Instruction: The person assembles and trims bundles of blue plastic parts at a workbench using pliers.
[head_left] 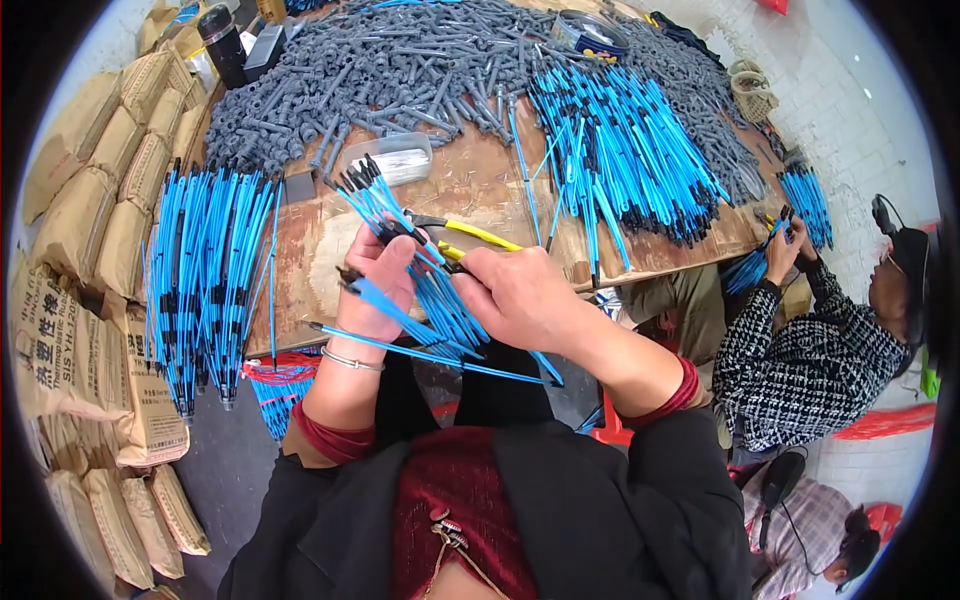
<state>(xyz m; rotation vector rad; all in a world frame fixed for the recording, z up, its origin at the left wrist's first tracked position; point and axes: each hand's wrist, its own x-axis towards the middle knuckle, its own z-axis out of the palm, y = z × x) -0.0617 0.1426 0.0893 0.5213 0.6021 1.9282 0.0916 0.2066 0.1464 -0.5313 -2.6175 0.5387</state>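
At centre frame, the left hand (375, 285) is closed around a bundle of blue tubes (420, 280) with black tips; the bundle fans upward toward the upper left and downward toward the lower right. The right hand (515, 295) is closed on yellow-handled pliers (470, 235), whose jaws meet the bundle just above the left hand. A metal bangle (350, 360) sits on the left wrist.

Behind the hands lies a wooden table (470, 185). At its left edge rests a row of blue tubes (205, 280); at upper right a second blue heap (620, 150). Grey plastic fittings (400, 70) cover the far table. A clear plastic tray (390, 158) lies just below them. Brown paper sacks (90, 200) are stacked at far left. At right, a seated person (810, 360) holds blue tubes.
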